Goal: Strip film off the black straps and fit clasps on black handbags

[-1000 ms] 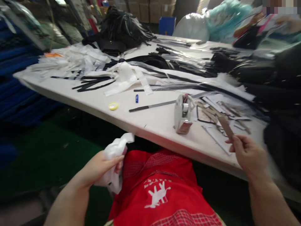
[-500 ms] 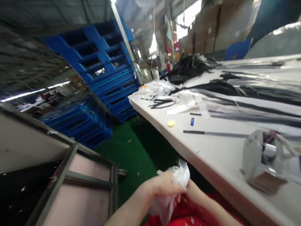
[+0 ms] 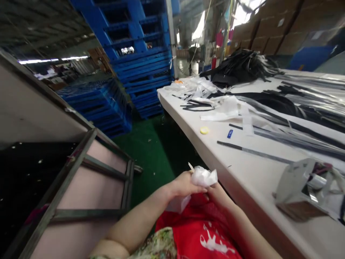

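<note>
Both hands meet over my lap, just below the white table's (image 3: 242, 172) near edge. My left hand (image 3: 184, 185) is closed round a crumpled wad of white plastic wrapping (image 3: 203, 177). My right hand (image 3: 215, 192) touches the same wad from underneath; most of its fingers are hidden behind the wrapping. A red apron (image 3: 205, 233) with a white print covers my lap beneath the hands.
On the table sit a grey tape dispenser (image 3: 302, 189), a long dark strip (image 3: 253, 151), a yellow tape roll (image 3: 204, 130), a small blue object (image 3: 230, 133), white scraps and black straps. Blue pallets (image 3: 140, 61) stand behind. A metal-framed cart (image 3: 81, 187) is to my left on green floor.
The view swung left from the table toward the pallets and cart. My right hand let go of the brown strip over the table and came down to the white wrapping in my left hand.
</note>
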Action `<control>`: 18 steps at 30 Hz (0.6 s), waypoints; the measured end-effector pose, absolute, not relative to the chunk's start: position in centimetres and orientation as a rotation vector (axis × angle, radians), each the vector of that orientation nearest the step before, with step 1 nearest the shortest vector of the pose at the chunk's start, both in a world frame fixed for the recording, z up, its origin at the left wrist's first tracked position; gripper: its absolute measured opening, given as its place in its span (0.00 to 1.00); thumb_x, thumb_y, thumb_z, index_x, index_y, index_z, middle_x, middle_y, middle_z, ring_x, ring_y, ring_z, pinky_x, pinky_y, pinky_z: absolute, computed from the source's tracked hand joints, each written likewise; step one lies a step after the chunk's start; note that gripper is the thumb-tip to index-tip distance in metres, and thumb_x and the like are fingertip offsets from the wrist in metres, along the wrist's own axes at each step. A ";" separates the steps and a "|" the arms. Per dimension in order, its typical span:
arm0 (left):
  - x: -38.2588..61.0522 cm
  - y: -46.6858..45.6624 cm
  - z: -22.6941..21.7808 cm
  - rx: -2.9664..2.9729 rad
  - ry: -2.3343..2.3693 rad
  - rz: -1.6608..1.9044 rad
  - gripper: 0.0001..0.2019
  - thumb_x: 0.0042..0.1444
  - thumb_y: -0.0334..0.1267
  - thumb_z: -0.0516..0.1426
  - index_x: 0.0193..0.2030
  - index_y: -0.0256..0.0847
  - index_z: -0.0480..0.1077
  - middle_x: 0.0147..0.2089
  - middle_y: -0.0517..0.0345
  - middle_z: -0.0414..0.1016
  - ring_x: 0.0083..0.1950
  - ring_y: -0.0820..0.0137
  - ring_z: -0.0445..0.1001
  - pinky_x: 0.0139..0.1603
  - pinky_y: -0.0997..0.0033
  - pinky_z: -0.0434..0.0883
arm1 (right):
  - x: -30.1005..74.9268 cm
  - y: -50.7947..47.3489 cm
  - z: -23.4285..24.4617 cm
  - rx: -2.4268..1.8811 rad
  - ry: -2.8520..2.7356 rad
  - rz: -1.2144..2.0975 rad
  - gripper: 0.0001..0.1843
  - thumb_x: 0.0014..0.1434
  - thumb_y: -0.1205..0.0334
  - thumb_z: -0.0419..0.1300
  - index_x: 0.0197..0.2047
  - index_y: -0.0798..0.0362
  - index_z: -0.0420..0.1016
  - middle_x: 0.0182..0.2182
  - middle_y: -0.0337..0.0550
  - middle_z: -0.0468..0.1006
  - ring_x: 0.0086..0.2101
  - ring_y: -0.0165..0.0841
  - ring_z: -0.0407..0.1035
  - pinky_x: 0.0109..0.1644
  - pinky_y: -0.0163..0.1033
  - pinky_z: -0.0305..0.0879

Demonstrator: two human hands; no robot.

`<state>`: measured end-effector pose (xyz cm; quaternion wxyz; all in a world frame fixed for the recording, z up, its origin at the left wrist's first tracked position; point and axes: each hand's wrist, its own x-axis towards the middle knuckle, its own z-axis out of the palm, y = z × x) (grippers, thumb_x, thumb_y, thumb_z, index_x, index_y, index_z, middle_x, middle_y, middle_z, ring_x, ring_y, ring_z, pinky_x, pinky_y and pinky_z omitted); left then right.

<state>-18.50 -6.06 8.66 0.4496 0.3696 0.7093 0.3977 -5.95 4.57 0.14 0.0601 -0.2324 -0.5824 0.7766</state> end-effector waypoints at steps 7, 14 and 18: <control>-18.2 -6.6 8.0 0.839 1.680 0.963 0.35 0.57 0.68 0.45 0.19 0.38 0.67 0.14 0.59 0.61 0.16 0.74 0.60 0.18 0.72 0.58 | -5.2 4.1 3.5 -0.799 -2.000 2.277 0.24 0.52 0.42 0.62 0.19 0.55 0.68 0.12 0.39 0.68 0.13 0.25 0.58 0.19 0.32 0.52; -19.6 -6.6 9.2 0.843 1.785 0.919 0.32 0.61 0.63 0.44 0.15 0.42 0.60 0.13 0.59 0.59 0.14 0.73 0.60 0.17 0.72 0.58 | -3.0 3.5 5.3 -0.675 -1.828 2.255 0.27 0.49 0.47 0.68 0.48 0.53 0.70 0.30 0.42 0.79 0.27 0.34 0.74 0.31 0.38 0.72; -20.6 -7.0 9.1 0.845 1.790 0.820 0.29 0.61 0.61 0.46 0.20 0.40 0.64 0.16 0.59 0.64 0.17 0.72 0.62 0.20 0.72 0.60 | -1.6 3.6 7.0 -0.356 -2.132 2.056 0.30 0.51 0.59 0.69 0.57 0.50 0.69 0.48 0.48 0.77 0.45 0.40 0.74 0.48 0.43 0.72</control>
